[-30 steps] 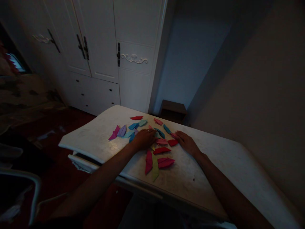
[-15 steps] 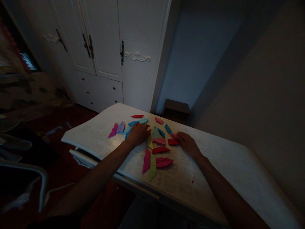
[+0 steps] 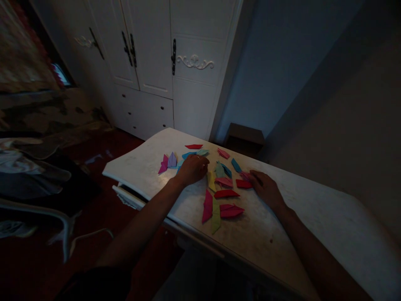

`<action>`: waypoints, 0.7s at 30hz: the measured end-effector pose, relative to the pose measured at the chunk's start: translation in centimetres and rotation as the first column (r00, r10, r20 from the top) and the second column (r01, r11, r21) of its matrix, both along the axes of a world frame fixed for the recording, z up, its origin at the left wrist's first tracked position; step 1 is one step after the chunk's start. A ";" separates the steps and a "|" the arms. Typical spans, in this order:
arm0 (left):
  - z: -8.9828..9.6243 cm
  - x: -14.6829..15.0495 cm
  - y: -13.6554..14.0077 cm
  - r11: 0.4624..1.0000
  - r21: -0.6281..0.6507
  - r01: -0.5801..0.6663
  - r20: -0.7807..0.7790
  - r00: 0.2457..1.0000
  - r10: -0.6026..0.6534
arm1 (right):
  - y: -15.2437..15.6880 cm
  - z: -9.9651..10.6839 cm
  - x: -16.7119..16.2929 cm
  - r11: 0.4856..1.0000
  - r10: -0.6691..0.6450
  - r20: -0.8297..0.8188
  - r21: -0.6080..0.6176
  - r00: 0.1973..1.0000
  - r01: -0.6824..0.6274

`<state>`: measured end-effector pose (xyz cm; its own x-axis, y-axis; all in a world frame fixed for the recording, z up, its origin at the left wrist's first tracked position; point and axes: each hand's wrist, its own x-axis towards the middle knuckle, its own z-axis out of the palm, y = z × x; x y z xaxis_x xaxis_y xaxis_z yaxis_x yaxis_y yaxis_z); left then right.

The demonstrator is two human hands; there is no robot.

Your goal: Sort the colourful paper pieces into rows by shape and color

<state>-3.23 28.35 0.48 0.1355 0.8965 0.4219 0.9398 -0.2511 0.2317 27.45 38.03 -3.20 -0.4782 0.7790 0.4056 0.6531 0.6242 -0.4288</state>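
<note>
Folded paper pieces in many colours lie spread over the white tabletop. My left hand (image 3: 193,170) is over the blue and pale-blue pieces, its fingers curled and bunched; whatever they may hold is hidden. On the other side, my right hand (image 3: 266,188) pinches the end of a pink folded paper (image 3: 246,176), just behind a red folded paper (image 3: 244,184). Between the hands are a pale green piece (image 3: 219,169), a yellow piece (image 3: 211,181) and another pink piece (image 3: 224,182). Nearer me lie a red strip (image 3: 227,193), a lime-green piece (image 3: 216,215) and magenta pieces (image 3: 232,210).
The white table (image 3: 300,217) has a partly pulled-out drawer (image 3: 128,198) at its left front. A white wardrobe (image 3: 194,96) stands behind it, with a small brown cabinet (image 3: 246,136) alongside. Left of the table is a chair with a pale metal frame (image 3: 64,228).
The head view has turned a little, shifting everything rightward and slightly up. My left fingers are more curled now. My right hand stays at the pink folded paper.
</note>
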 end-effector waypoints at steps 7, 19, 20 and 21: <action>-0.1 -0.7 -3.6 0.976 0.076 -0.203 0.012 0.979 0.202 | -0.7 0.8 -0.5 0.996 -0.036 -0.013 0.077 0.999 0.037; -0.7 0.3 -6.8 0.999 0.044 -0.031 -0.078 0.996 0.035 | -1.8 0.6 -1.0 0.997 -0.071 -0.052 0.037 0.996 0.072; -0.7 0.3 -7.1 0.998 0.049 -0.026 -0.068 0.997 0.030 | -1.9 0.5 -1.1 0.998 -0.047 -0.057 0.031 0.997 0.049; -0.8 0.3 -7.3 0.999 0.049 -0.021 -0.057 0.998 0.023 | -1.9 0.5 -1.2 0.999 -0.022 -0.063 0.028 0.998 0.024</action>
